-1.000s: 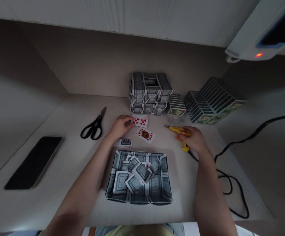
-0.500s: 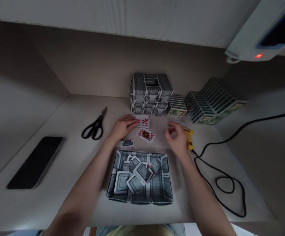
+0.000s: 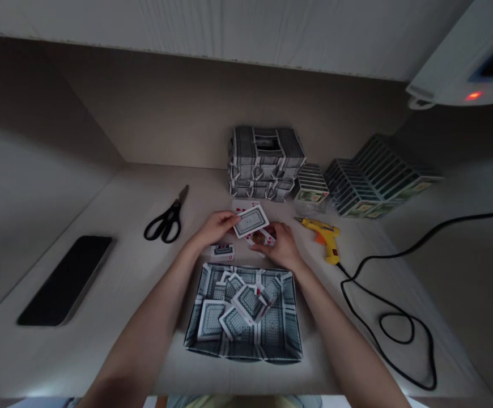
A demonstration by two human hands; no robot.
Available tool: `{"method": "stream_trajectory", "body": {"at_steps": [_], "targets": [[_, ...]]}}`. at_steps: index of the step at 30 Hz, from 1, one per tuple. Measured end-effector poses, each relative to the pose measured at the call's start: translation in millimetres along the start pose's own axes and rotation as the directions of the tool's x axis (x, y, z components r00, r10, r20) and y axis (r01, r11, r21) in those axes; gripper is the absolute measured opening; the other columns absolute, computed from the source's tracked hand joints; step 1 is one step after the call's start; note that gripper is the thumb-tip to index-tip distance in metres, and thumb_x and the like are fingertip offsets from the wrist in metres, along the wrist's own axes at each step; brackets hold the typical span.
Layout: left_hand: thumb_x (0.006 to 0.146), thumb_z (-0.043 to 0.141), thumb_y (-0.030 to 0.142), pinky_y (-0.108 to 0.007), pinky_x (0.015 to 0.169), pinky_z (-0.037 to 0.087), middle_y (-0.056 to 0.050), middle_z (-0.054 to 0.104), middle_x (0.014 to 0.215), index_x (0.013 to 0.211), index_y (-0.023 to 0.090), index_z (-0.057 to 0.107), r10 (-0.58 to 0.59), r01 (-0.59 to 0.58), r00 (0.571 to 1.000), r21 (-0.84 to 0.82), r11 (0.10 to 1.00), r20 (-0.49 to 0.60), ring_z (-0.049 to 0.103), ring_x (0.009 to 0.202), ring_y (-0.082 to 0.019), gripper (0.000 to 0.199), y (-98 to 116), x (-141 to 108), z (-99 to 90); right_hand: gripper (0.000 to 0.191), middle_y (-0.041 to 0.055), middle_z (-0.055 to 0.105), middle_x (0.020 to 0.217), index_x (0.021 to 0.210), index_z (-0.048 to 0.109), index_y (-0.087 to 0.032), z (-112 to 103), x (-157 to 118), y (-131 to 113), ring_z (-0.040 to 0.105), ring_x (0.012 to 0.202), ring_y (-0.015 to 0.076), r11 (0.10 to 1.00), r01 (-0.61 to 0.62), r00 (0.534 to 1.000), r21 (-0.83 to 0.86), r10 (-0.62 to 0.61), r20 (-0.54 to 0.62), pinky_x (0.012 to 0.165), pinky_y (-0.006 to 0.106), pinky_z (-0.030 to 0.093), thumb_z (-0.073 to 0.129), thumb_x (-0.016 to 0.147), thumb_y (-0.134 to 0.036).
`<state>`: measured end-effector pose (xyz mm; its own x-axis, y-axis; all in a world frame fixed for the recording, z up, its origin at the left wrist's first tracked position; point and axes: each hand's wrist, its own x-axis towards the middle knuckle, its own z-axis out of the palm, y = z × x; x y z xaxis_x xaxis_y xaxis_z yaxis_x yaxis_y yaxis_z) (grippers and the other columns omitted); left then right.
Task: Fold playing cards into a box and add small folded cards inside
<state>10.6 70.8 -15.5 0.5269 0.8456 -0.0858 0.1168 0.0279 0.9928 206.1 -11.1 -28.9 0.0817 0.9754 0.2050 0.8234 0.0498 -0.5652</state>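
Observation:
Between its thumb and fingers, my left hand (image 3: 217, 228) holds a playing card (image 3: 250, 221), its patterned back showing. My right hand (image 3: 281, 245) is curved around a face card (image 3: 260, 238), thumb and fingers at its edges. Behind the held card, red-pipped cards (image 3: 243, 204) lie on the table. A small stack of cards (image 3: 222, 251) sits just above the open box (image 3: 295, 314), which is made of cards and has loose cards (image 3: 249, 303) inside.
Scissors (image 3: 165, 222) and a black phone (image 3: 66, 280) lie at left. A card-built box (image 3: 267, 161) stands behind. At right are a yellow glue gun (image 3: 327, 238), its looping cable (image 3: 378, 300) and striped card blocks (image 3: 368, 181).
My left hand has lifted a card and turned its back into view. My right hand has moved left from beside the glue gun to the face card.

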Motion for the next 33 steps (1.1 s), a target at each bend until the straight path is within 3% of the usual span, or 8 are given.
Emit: {"method": "stream_trajectory", "body": {"at_steps": [7, 12, 16, 20, 24, 28, 31, 33], "targets": [[0.066, 0.061, 0.056, -0.029, 0.074, 0.05, -0.001, 0.068, 0.079, 0.081, 0.014, 0.065, 0.037, -0.039, 0.996, -0.016, 0.999, -0.08, 0.061, 0.074, -0.016, 0.045, -5.0, -0.8, 2.5, 0.029, 0.0048, 0.066, 0.083, 0.083, 0.064, -0.019, -5.2, -3.2, 1.4, 0.059, 0.077, 0.0196, 0.968, -0.088, 0.994, 0.235, 0.072, 0.077, 0.071, 0.031, 0.043, 0.063, 0.068, -0.044], [0.065, 0.063, 0.052, -0.031, 0.067, 0.053, -0.003, 0.068, 0.085, 0.092, 0.013, 0.065, 0.006, -0.018, 0.995, -0.107, 0.994, -0.103, 0.062, 0.068, -0.015, 0.048, -6.3, -2.5, 6.7, 0.036, -0.0031, 0.058, 0.055, 0.083, 0.055, -0.02, -6.3, -3.0, -8.3, 0.054, 0.046, 0.0143, 0.671, -0.302, 0.953, 0.677, 0.225, 0.202, 0.045, 0.026, 0.042, 0.051, 0.073, -0.055], [0.072, 0.058, 0.048, -0.027, 0.063, 0.05, -0.004, 0.068, 0.082, 0.092, 0.014, 0.067, 0.166, -0.13, 0.971, 0.2, 0.971, -0.174, 0.061, 0.066, -0.015, 0.041, -5.6, -6.0, 12.8, 0.037, -0.0071, 0.053, 0.046, 0.081, 0.049, -0.022, -6.9, 2.0, -14.5, 0.049, 0.035, 0.0121, 0.562, -0.346, 0.937, 0.751, 0.179, 0.298, 0.035, 0.023, 0.037, 0.056, 0.069, -0.057], [0.084, 0.048, 0.036, -0.024, 0.071, 0.046, -0.004, 0.066, 0.084, 0.101, 0.021, 0.067, 0.438, -0.333, 0.899, 0.652, 0.681, 0.001, 0.059, 0.075, -0.013, 0.03, -3.2, -11.8, 14.4, 0.042, -0.0068, 0.053, 0.044, 0.078, 0.05, -0.021, -10.3, 8.8, -19.0, 0.047, 0.032, 0.0114, 0.553, -0.37, 0.925, 0.746, 0.146, 0.351, 0.032, 0.023, 0.037, 0.062, 0.062, -0.058], [0.085, 0.042, 0.027, -0.023, 0.07, 0.044, -0.002, 0.059, 0.072, 0.107, 0.026, 0.065, 0.485, -0.392, 0.861, 0.811, 0.434, 0.156, 0.055, 0.071, -0.012, 0.032, -0.9, -17.5, 12.8, 0.043, -0.0035, 0.056, 0.045, 0.077, 0.054, -0.019, -7.5, 14.7, -26.4, 0.048, 0.033, 0.0113, 0.529, -0.358, 0.932, 0.769, 0.162, 0.323, 0.033, 0.024, 0.038, 0.057, 0.066, -0.06], [0.079, 0.047, 0.025, -0.024, 0.066, 0.044, -0.002, 0.057, 0.074, 0.113, 0.022, 0.061, 0.482, -0.439, 0.867, 0.646, 0.624, 0.125, 0.054, 0.069, -0.013, 0.036, 0.9, -19.1, 12.2, 0.039, -0.003, 0.056, 0.044, 0.07, 0.055, -0.018, -3.2, 14.9, -29.3, 0.048, 0.036, 0.0113, 0.53, -0.3, 0.954, 0.793, 0.174, 0.245, 0.037, 0.024, 0.041, 0.059, 0.066, -0.057], [0.081, 0.048, 0.033, -0.023, 0.059, 0.045, -0.002, 0.059, 0.079, 0.13, 0.02, 0.041, 0.359, -0.327, 0.933, 0.357, 0.875, -0.025, 0.054, 0.065, -0.012, 0.051, 2.1, -14.6, 12.3, 0.037, -0.004, 0.054, 0.043, 0.069, 0.056, -0.018, -1.4, 13.1, -26.6, 0.046, 0.035, 0.0102, 0.559, -0.309, 0.951, 0.77, 0.158, 0.267, 0.036, 0.023, 0.037, 0.062, 0.065, -0.055], [0.079, 0.051, 0.04, -0.022, 0.056, 0.044, -0.002, 0.06, 0.078, 0.124, 0.018, 0.046, 0.25, -0.227, 0.966, 0.234, 0.945, -0.071, 0.054, 0.063, -0.012, 0.051, 2.3, -10.2, 12.2, 0.036, -0.0051, 0.053, 0.043, 0.067, 0.056, -0.018, 1.0, 13.4, -24.8, 0.043, 0.033, 0.0088, 0.592, -0.318, 0.946, 0.74, 0.146, 0.289, 0.034, 0.022, 0.033, 0.063, 0.064, -0.053]]}}
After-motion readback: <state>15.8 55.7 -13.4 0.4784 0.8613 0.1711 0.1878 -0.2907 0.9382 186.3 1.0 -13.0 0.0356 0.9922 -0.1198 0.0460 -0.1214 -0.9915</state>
